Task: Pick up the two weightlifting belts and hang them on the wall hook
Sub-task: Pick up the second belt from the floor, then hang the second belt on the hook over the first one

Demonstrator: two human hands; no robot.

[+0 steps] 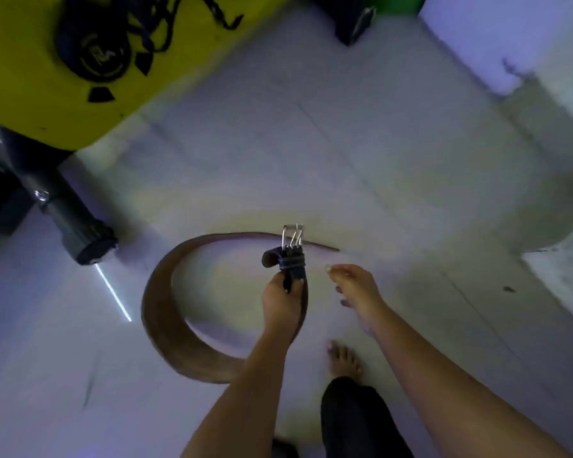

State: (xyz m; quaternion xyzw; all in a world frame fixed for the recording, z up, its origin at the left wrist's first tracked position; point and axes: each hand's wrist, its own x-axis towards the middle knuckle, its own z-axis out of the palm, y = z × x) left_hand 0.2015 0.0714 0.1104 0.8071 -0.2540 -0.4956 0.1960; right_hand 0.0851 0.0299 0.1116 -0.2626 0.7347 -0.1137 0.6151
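Fingers (280,285) of left hand (283,304) wrapped tight around buckle end of brown belt (166,320), lower centre of frame. Metal buckle (292,236) sticking up above the fist, dark strap folded under it. Rest of belt curving in a wide arc to the left and down over the white floor (377,143), thin tail end reaching right past the buckle. Right hand (353,292) just right of the left, fingers loosely spread, holding nothing, near belt tail but apart. Bare foot (343,360) and dark trouser leg (354,421) at bottom centre. Yellow wall (30,77) upper left with dark belt (95,56) and black straps (156,24) hanging on it. Dark machine leg (80,226) at left edge. Second belt's identity: cannot tell for sure.
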